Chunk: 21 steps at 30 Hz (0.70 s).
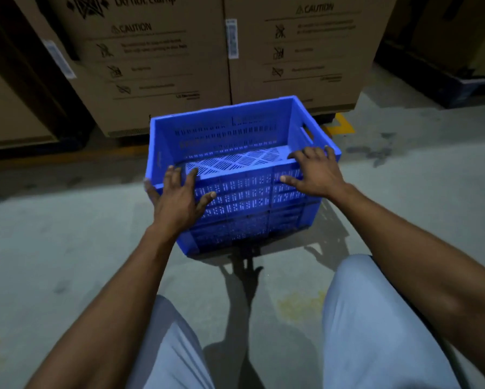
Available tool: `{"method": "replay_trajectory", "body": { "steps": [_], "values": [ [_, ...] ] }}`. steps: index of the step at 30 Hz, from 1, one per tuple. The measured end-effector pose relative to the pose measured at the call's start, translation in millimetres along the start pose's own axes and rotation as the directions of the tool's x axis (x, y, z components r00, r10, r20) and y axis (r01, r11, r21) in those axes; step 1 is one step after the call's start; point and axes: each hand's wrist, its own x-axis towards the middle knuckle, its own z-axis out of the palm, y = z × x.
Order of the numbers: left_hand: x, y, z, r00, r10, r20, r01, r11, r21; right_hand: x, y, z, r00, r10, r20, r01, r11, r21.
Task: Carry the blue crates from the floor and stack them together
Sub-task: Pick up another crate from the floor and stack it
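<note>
On the concrete floor (67, 234), left hand (176, 203) and right hand (317, 175) rest spread fingers on the blue crate (235, 136) rim.

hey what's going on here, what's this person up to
A person is crouched over an empty blue crate on a concrete floor, in front of big cardboard boxes. The left hand and right hand are on its near rim with fingers spread, apparently getting a hold. No other crate is in view.
</note>
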Motion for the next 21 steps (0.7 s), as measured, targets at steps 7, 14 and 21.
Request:
{"method": "replay_trajectory", "body": {
  "steps": [7, 14, 21],
  "values": [
    [0, -7, 2, 0.997, 0.052, 0.064, -0.050, 0.998, -0.026, 2, -1, -5, 0.997, 0.001, 0.073, -0.012, 0.989, 0.150],
    [-5, -17, 10, 0.994, 0.099, 0.033, -0.100, 0.995, 0.005, -13, -2, 3, 0.997, 0.021, 0.076, -0.028, 0.996, 0.082],
    [-8, -16, 8, 0.993, 0.094, 0.071, -0.096, 0.995, 0.020, -13, -12, -1, 0.988, 0.058, 0.144, -0.073, 0.993, 0.095]
  ]
}}
